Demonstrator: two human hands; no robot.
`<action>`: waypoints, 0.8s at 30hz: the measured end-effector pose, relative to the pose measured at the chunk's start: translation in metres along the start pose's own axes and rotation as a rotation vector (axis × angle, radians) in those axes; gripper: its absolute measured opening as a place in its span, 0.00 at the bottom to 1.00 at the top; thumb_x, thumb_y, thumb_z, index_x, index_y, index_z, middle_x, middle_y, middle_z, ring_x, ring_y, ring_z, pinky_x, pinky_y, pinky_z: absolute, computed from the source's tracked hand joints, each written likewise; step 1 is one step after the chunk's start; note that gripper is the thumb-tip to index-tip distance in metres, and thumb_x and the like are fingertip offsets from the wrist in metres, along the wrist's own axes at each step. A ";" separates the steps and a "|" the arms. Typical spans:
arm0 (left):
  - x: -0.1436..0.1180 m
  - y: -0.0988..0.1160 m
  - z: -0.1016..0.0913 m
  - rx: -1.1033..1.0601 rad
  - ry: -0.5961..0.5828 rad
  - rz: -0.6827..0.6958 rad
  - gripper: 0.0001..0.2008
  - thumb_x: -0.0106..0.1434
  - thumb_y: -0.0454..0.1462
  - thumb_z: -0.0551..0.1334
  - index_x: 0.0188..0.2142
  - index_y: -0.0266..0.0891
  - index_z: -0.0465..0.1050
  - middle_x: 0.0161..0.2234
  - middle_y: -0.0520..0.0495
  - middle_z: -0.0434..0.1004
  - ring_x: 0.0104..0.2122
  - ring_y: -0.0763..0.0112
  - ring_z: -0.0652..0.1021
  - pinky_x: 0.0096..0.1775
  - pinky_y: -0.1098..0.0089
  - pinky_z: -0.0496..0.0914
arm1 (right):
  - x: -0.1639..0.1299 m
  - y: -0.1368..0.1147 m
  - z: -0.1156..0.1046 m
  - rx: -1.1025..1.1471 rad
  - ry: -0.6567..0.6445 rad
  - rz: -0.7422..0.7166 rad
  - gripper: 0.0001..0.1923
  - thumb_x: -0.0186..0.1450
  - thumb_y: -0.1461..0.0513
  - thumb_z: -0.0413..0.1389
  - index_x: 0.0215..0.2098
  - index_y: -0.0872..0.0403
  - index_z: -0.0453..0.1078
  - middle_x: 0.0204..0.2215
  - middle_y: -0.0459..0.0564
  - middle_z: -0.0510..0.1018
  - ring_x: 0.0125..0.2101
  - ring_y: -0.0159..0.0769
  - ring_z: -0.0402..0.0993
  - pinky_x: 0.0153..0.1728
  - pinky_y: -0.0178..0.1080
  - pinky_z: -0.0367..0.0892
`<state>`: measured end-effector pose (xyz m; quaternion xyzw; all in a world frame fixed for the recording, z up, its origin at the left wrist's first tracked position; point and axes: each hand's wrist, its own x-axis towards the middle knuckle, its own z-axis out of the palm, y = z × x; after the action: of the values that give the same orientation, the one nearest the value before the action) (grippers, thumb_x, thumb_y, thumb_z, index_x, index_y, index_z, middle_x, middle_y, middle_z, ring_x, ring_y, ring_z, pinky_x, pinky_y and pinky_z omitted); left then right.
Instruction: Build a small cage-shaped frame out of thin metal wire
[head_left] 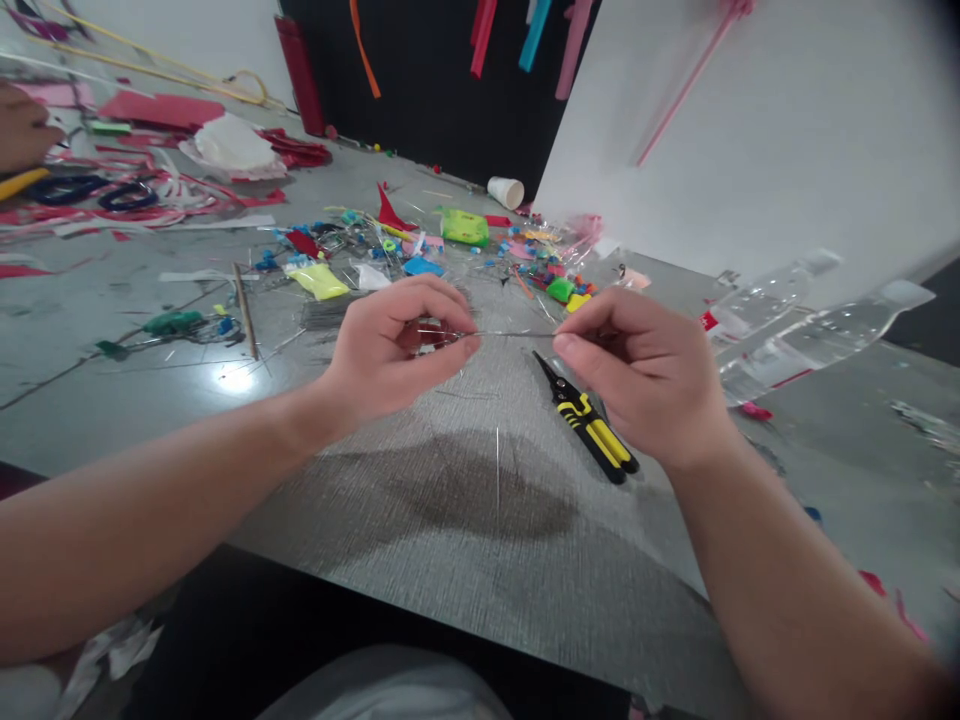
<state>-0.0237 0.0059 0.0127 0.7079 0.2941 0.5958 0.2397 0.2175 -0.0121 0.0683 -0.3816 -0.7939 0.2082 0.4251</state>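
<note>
A thin metal wire (517, 333) stretches level between my two hands, above the grey table. My left hand (405, 345) pinches one end between thumb and fingertips, with a few more wire strands showing inside its curled fingers. At the other end, my right hand (637, 365) grips the wire between thumb and forefinger. Just below the right hand lie black and yellow pliers (596, 430) on the table. A single straight wire (497, 480) rests on the table nearer to me.
Clear plastic bottles (825, 340) lie at the right. Beyond my hands are scattered bits, a green packet (463, 227), a yellow packet (319, 280) and a white cup (506, 192). At the far left another person's hand (22, 130) is near dark-handled scissors (67, 189).
</note>
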 end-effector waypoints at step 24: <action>0.001 0.005 -0.001 0.062 -0.079 0.000 0.06 0.59 0.33 0.71 0.37 0.42 0.78 0.38 0.47 0.78 0.32 0.72 0.76 0.28 0.71 0.69 | -0.005 0.003 0.022 0.022 0.017 0.033 0.07 0.70 0.66 0.55 0.33 0.50 0.64 0.22 0.41 0.68 0.22 0.29 0.62 0.23 0.37 0.57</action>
<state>-0.0239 0.0032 0.0169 0.7378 0.3027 0.5582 0.2292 0.2026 -0.0147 0.0516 -0.3916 -0.7815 0.2207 0.4327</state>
